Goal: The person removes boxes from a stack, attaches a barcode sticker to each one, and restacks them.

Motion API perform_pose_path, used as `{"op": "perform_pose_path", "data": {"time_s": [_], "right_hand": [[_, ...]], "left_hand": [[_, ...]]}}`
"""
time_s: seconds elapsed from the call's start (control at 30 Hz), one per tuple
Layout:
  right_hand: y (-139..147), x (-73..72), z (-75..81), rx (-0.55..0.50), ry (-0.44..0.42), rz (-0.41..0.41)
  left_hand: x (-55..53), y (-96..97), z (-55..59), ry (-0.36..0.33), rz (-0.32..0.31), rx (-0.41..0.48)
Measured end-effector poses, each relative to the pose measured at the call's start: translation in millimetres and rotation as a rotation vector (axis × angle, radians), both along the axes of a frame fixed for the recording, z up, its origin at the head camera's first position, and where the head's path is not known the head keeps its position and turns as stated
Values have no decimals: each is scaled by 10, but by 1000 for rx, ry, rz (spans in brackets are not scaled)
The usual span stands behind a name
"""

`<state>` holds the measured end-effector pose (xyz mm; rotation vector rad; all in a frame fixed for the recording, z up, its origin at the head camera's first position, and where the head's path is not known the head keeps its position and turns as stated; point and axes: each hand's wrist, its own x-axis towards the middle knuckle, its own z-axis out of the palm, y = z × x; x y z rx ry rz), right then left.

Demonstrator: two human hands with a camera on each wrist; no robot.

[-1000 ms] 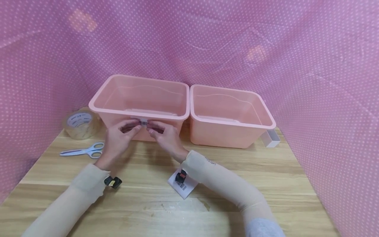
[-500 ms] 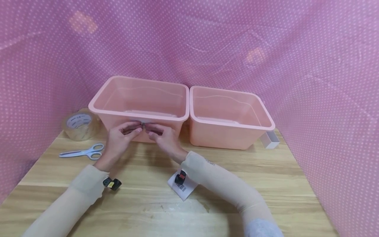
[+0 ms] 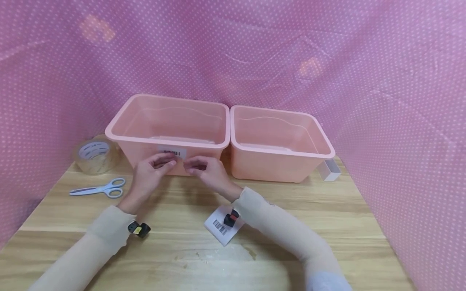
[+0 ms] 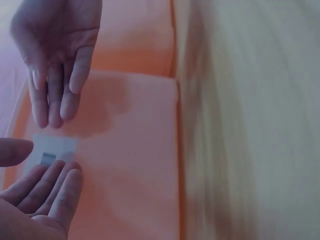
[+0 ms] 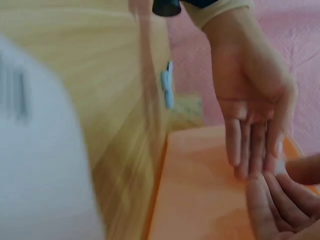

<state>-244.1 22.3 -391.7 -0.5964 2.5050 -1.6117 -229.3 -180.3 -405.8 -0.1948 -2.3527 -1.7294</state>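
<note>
A white barcode label [image 3: 182,152] lies flat on the front wall of the left pink bin [image 3: 131,151], just under its rim. My left hand [image 3: 151,171] has its fingertips at the label's lower left part, covering some of it; in the left wrist view its fingers [image 4: 66,197] are nearly straight over the label. My right hand [image 3: 212,173] is just right of the label, off it, with fingers lightly bent and nothing seen between them. The right wrist view shows both hands' fingertips close together before the bin wall.
A second pink bin [image 3: 269,165] stands against the first on the right, with a small white box [image 3: 329,171] behind its right corner. Clear tape [image 3: 95,155] and light blue scissors [image 3: 98,188] lie at left. A white barcode sheet [image 3: 217,226] lies under my right wrist.
The right hand has moved right and away from the label, uncovering more of it. Left fingertips have dropped slightly below the bin's rim. Bins, tape and scissors stay in place.
</note>
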Motion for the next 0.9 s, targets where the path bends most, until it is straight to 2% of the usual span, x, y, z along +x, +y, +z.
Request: {"op": "perform_pose_path", "data": {"time_s": [0.1, 0.23, 0.37, 0.47, 0.6, 0.7, 0.9], "right_hand": [[134, -3, -25, 151, 37, 83], [356, -8, -82, 338, 63, 285], [568, 25, -149, 528, 166, 500], [695, 68, -210, 615, 217, 603], [793, 121, -268, 652, 195, 633], [841, 132, -302, 667, 173, 607], [937, 114, -343, 660, 140, 560]], "left_hand": [[25, 70, -43, -22, -18, -81], [67, 217, -76, -38, -48, -185], [125, 406, -96, -93, -125, -247], [178, 543, -111, -134, -193, -276], [231, 695, -130, -184, -256, -287], [254, 784, -152, -216, -283, -277], [280, 890, -195, -230, -314, -275]]}}
